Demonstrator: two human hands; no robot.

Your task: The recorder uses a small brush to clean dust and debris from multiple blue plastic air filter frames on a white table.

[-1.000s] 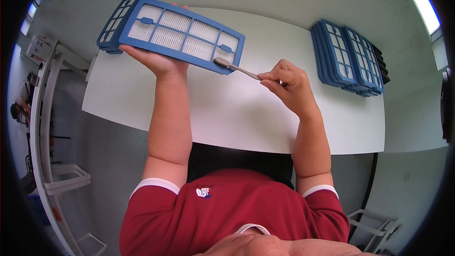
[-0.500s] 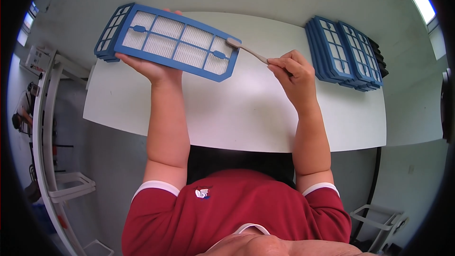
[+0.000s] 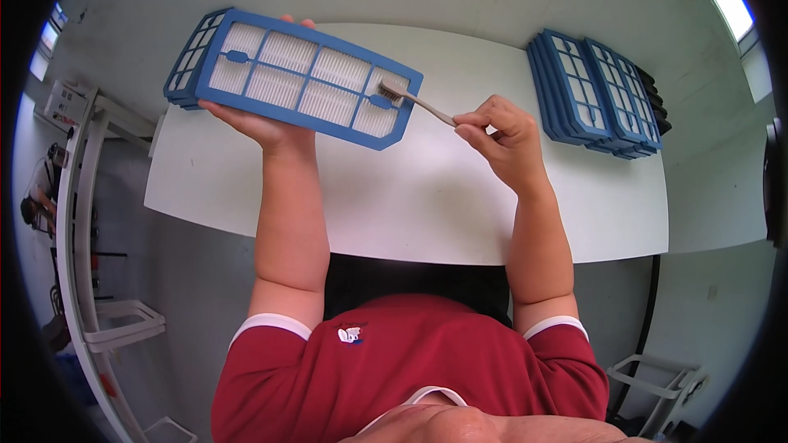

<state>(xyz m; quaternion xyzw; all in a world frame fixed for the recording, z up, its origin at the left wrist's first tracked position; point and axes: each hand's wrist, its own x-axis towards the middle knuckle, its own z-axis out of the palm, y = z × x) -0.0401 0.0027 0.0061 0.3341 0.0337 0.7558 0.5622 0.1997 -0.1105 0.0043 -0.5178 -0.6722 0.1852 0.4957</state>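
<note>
In the head view, the left hand (image 3: 267,125) grips a rectangular blue-framed filter with white pleats (image 3: 310,75) near the white worktop's (image 3: 410,205) far left corner. The right hand (image 3: 505,138) pinches a slim brownish brush (image 3: 423,104), its head at the filter's right end. Blue-framed filter stacks (image 3: 576,86) occupy the far right corner.

You wear a dark red short-sleeved shirt (image 3: 476,365) with white bands (image 3: 269,321) edging both sleeves and white trim (image 3: 433,395) at the neckline. A small white emblem (image 3: 350,335), its blue and red details perhaps embroidered, marks your left chest. Your left hand (image 3: 269,127) and right hand (image 3: 505,143) are bare.
</note>
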